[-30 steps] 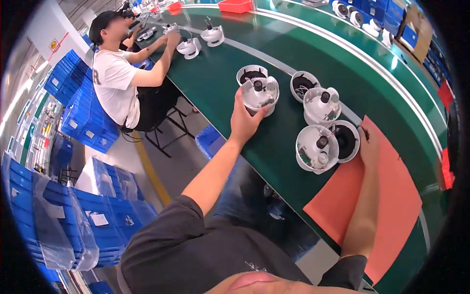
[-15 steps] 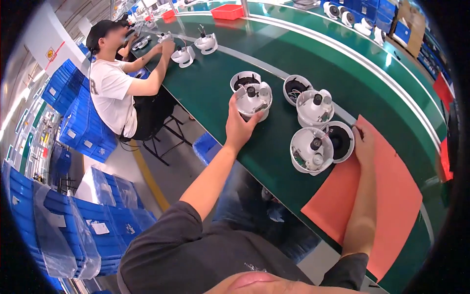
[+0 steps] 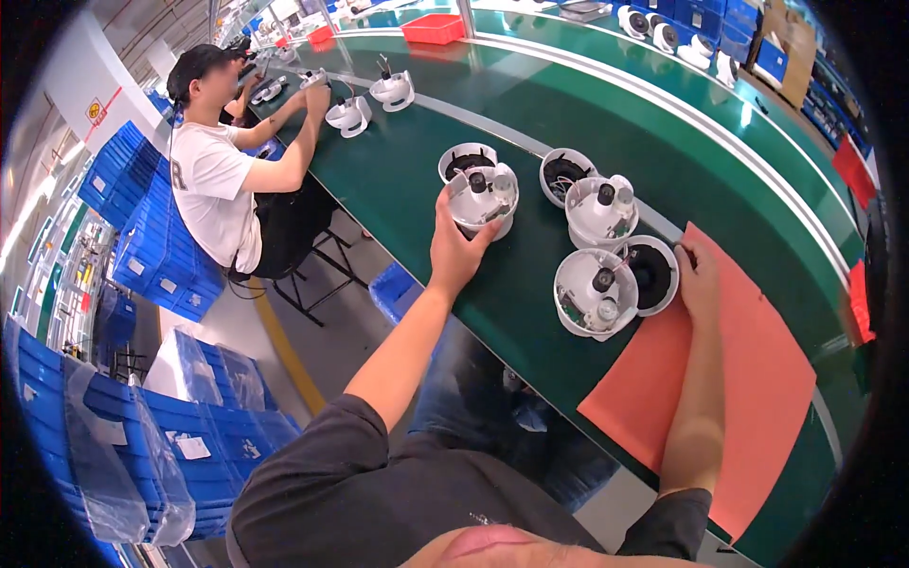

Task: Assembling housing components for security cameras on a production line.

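Everything has slid slightly left and nearer across the view since the earlier frame, co-worker (image 3: 213,175) and red bin (image 3: 433,29) included, which looks more like a turn of the head than parts moving. Against the green bench (image 3: 516,293), the layout seems to match, so I judge the handling to be at the same stage.

Left hand (image 3: 456,254) is curled around the near left side of a white housing (image 3: 481,203), thumb on its near right; the grip appears unchanged. That housing's open side faces up, and a dark-lined shell (image 3: 469,161) sits just beyond it.

Right of it, a second white housing (image 3: 600,216) lies near another dark-lined shell (image 3: 566,172). Nearer stands a third white housing (image 3: 592,295), with a black-lined shell (image 3: 651,273) at its right.

Right hand (image 3: 699,276) rests beside that last shell, over the far part of an orange sheet (image 3: 762,369), fingers bent; whether they pinch anything, I cannot tell
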Available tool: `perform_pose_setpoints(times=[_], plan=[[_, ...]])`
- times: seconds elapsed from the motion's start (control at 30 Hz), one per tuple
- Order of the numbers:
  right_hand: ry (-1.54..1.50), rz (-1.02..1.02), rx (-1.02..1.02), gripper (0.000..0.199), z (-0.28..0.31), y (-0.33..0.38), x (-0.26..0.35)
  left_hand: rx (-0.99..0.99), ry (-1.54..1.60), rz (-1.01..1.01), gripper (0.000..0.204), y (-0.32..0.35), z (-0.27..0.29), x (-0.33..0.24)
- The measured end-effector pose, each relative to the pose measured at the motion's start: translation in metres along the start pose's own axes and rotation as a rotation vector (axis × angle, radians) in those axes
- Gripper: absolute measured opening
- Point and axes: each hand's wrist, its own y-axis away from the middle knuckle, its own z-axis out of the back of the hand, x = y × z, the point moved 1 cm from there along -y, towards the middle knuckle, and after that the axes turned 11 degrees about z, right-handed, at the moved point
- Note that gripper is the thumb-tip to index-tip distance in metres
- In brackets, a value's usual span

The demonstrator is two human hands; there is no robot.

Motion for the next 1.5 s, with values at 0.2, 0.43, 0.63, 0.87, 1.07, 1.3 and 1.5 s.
perform_pose_setpoints(times=[0.2, 0.43, 0.63, 0.87, 1.07, 1.3, 1.5], plan=[[-0.011, -0.012, 0.019, 0.019, 0.003, 0.001, -0.003, -0.014, -0.046, 0.000, 0.087, 0.002, -0.001, -0.007], [0.072, 0.026, -0.029, 0.018, 0.002, 0.001, 0.007, 0.017, 0.061, 0.052, 0.085, 0.001, 0.002, -0.003], [0.011, -0.069, 0.027, 0.023, 0.000, 0.000, 0.007, 0.002, 0.013, 0.016, 0.087, 0.000, 0.001, -0.002], [-0.011, -0.071, -0.020, 0.018, -0.001, 0.002, 0.007, -0.001, 0.012, -0.011, 0.087, -0.001, -0.002, 0.000], [0.044, -0.045, -0.017, 0.019, 0.001, 0.002, -0.007, 0.008, 0.012, 0.016, 0.089, 0.000, -0.003, -0.001], [0.000, -0.041, -0.009, 0.020, 0.003, 0.002, -0.002, 0.021, 0.167, 0.007, 0.088, 0.000, -0.008, -0.001], [-0.008, 0.024, -0.064, 0.022, -0.010, 0.001, -0.001, 0.041, 0.161, 0.023, 0.073, -0.003, 0.002, 0.001]])
